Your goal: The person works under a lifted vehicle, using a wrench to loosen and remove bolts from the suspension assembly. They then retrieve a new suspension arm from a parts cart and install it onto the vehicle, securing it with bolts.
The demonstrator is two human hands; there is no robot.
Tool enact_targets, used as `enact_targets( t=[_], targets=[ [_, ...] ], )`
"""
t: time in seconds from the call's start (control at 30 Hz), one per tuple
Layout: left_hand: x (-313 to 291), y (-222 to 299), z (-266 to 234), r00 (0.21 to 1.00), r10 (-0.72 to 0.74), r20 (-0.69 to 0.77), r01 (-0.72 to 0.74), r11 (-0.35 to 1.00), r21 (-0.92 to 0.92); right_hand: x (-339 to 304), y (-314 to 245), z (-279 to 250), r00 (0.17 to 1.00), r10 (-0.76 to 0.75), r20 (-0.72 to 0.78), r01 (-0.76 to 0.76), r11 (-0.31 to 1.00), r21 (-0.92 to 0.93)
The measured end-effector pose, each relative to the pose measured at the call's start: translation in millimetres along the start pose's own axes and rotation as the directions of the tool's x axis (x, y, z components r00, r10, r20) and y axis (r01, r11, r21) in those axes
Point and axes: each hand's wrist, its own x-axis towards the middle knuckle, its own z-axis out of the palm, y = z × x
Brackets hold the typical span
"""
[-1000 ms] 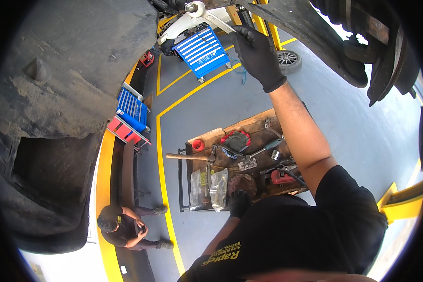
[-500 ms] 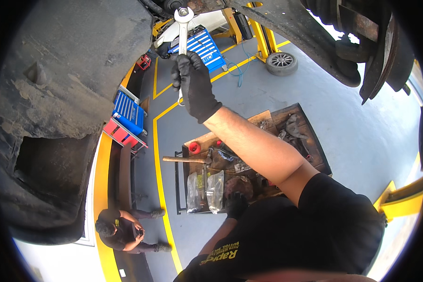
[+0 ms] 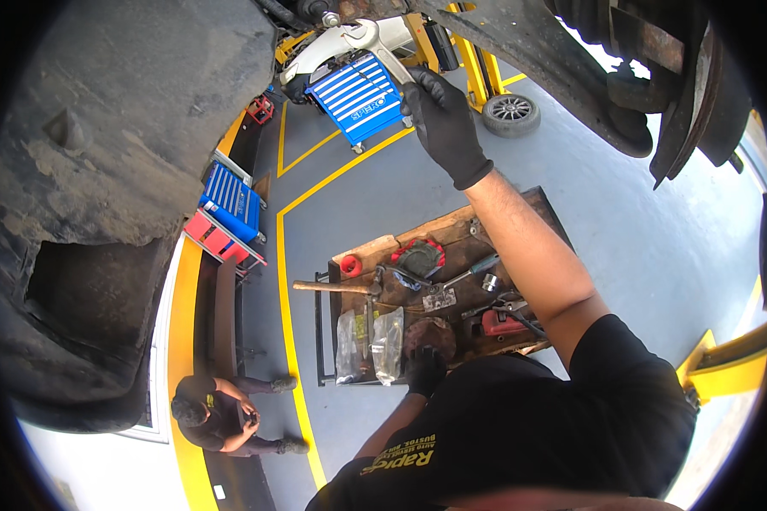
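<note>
My right hand (image 3: 441, 119), in a black glove, is raised and closed on the handle of a silver combination wrench (image 3: 392, 64). The wrench tilts up to the left, its open jaw close to a bolt head (image 3: 331, 19) under the vehicle; whether they touch I cannot tell. Low down, my gloved left hand (image 3: 426, 372) lies with its fingers outstretched on the near edge of a round rusty disc (image 3: 432, 335). That disc rests on a wooden-topped workbench (image 3: 362, 251), beside clear plastic bags (image 3: 389, 345) and a wooden-handled hammer (image 3: 337, 288).
A dark underbody panel (image 3: 102, 196) fills the left; suspension parts (image 3: 656, 85) hang upper right. More tools, including a red-handled one (image 3: 504, 322), lie on the bench. Beyond stand a blue tool cabinet (image 3: 358, 98), a wheel (image 3: 511, 115) and yellow lift posts (image 3: 486, 72). Another person (image 3: 222, 415) sits lower left.
My right hand has moved right and slightly down with the wrench, which has swung from upright to a slant. My left hand stays by the disc.
</note>
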Motion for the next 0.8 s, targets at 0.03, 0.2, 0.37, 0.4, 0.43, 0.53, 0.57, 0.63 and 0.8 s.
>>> enact_targets(
  t=[0.03, 0.2, 0.37, 0.4, 0.43, 0.53, 0.57, 0.63, 0.8],
  targets=[
    [0.3, 0.9, -2.0, 1.000, -0.008, 0.004, 0.008, 1.000, -0.006, 6.8, -1.5, -3.5, 0.998, -0.033, -0.054, 0.031, 0.999, -0.039],
    [2.3, 3.4, -6.9, 0.999, 0.015, -0.047, -0.016, 1.000, -0.016, 26.0, -15.7, -11.3, 0.975, -0.214, -0.059, 0.183, 0.926, -0.330],
    [3.4, 7.0, -9.4, 0.999, 0.000, -0.047, 0.000, 1.000, 0.002, 36.4, -12.4, -7.5, 0.985, -0.171, -0.007, 0.162, 0.946, -0.282],
    [3.1, 7.7, -9.7, 0.999, -0.007, -0.038, 0.007, 1.000, 0.016, 37.0, -8.9, -5.9, 0.987, -0.158, -0.006, 0.150, 0.952, -0.265],
    [2.6, 8.0, -9.8, 0.999, -0.014, -0.029, 0.014, 0.999, 0.030, 36.6, -5.9, -2.7, 0.986, -0.169, -0.002, 0.163, 0.956, -0.244],
    [1.6, 6.8, -8.0, 0.994, -0.017, -0.109, 0.011, 0.999, -0.053, 26.5, -4.7, 15.3, 0.999, 0.043, 0.019, -0.044, 0.997, 0.068],
    [0.8, 5.8, -6.9, 0.993, -0.020, -0.117, 0.015, 0.999, -0.044, 25.5, -8.5, 34.8, 0.990, -0.086, -0.114, 0.076, 0.993, -0.086],
    [1.0, 3.7, -3.1, 0.990, -0.016, -0.137, 0.012, 1.000, -0.029, 12.7, -22.4, 60.5, 0.968, 0.251, 0.018, -0.234, 0.870, 0.434],
    [-0.4, -0.2, 4.5, 0.999, 0.007, -0.036, -0.005, 0.999, 0.034, -4.6, -66.0, 153.7, 0.923, 0.282, 0.262, -0.345, 0.306, 0.887]
  ],
)
